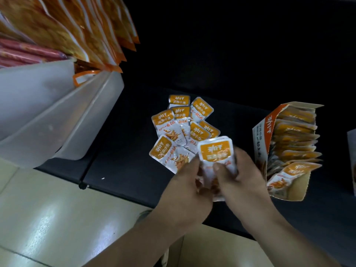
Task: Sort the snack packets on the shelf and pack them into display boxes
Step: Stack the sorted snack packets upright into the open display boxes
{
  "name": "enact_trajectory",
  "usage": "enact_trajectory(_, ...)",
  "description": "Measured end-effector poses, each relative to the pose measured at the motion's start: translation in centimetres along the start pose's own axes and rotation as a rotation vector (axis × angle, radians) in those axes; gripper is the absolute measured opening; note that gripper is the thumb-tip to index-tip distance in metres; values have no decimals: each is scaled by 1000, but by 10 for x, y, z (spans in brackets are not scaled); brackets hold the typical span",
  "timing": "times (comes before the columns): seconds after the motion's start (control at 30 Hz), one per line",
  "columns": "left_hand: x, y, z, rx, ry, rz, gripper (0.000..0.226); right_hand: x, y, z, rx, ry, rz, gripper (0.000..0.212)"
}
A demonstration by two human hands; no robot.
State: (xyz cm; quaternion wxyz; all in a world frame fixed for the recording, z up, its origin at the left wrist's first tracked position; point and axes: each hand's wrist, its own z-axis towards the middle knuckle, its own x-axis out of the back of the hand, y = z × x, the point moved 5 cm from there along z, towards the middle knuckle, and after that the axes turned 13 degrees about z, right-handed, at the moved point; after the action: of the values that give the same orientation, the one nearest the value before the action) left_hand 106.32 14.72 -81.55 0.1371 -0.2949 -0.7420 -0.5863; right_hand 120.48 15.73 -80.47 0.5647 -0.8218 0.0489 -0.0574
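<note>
Left hand (185, 183): fingers curled round the stack's (215, 152) lower left.
Right hand (243, 177): thumb and fingers clamped on the same stack.
Packets (174, 128): fanned loose on the shelf (125, 170), just behind the hands.
Box (261, 139): right of the hands, a row of packets inside.

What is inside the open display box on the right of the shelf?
The display box holds a row of orange-and-white snack packets, overlapping front to back. Each hides most of the one behind, so their count and the box floor cannot be seen.
</note>
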Motion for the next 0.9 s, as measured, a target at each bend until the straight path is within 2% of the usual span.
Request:
enact_trajectory(0.07,11,-13,3,24,172,301,46,18,4,0,8,132,7,30)
enact_trajectory(0.1,14,-18,5,53,210,415,48,24,7,0,9,171,-9,30)
enact_trajectory(0.2,5,-34,9,132,156,615,78,28,9,-7,23,184,-57,35)
enact_trajectory(0.27,0,-39,12,123,156,679,82,28,10,-11,48,176,-59,38)
enact_trajectory(0.33,-3,-43,11,107,177,640,71,28,12,-13,72,178,-86,38)
enact_trajectory(0.43,-7,-46,6,-18,227,604,44,29,14,-13,67,151,-115,38)
enact_trajectory(0.57,4,-43,-8,-166,373,552,27,31,18,-11,25,103,-126,41)
enact_trajectory(0.63,25,-49,-4,-36,475,563,36,30,21,-9,5,82,-137,43)
enact_trajectory(0.67,37,-56,2,103,487,584,52,30,22,-8,-3,75,-140,45)
enact_trajectory(0.73,52,-70,15,354,400,646,82,29,23,-8,-13,56,-139,49)
enact_trajectory(0.8,52,-72,22,387,333,639,80,27,21,-8,-8,44,-137,51)
enact_trajectory(0.9,51,-72,19,346,382,432,56,26,18,-7,22,29,-132,60)
